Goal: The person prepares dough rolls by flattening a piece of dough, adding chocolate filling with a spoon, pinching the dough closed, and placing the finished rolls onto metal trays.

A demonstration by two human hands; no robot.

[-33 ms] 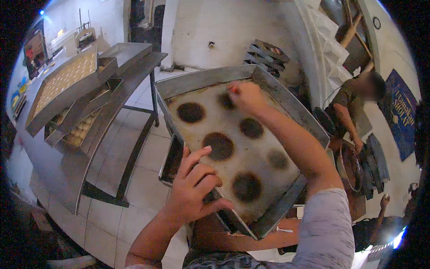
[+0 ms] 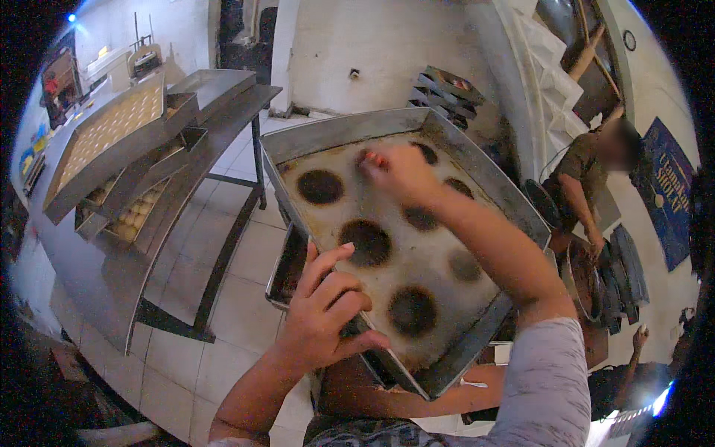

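Note:
A deep rectangular metal baking tray (image 2: 462,242) lies tilted in front of me. Large round dark scorch marks dot its greyish bottom. My left hand (image 2: 331,298) grips the tray's near left rim, thumb outside and fingers bent over the edge. Over the far part of the tray bottom, my right hand (image 2: 398,173) is closed, with a little red showing at its fingers. Motion blur hides what that red thing is. Beneath the tray, the side of another metal tray (image 2: 287,272) shows at the left.
On the left, a metal table (image 2: 97,287) bears stacked trays, one with rows of pale dough pieces (image 2: 119,130). Dark trays (image 2: 447,93) are piled by the back wall. At the right, another person (image 2: 588,167) works beside a round container (image 2: 585,272). Floor tiles (image 2: 242,302) lie between table and tray.
My right hand has shifted a little left across the tray bottom, uncovering a dark mark behind it. The left hand keeps its place on the rim.

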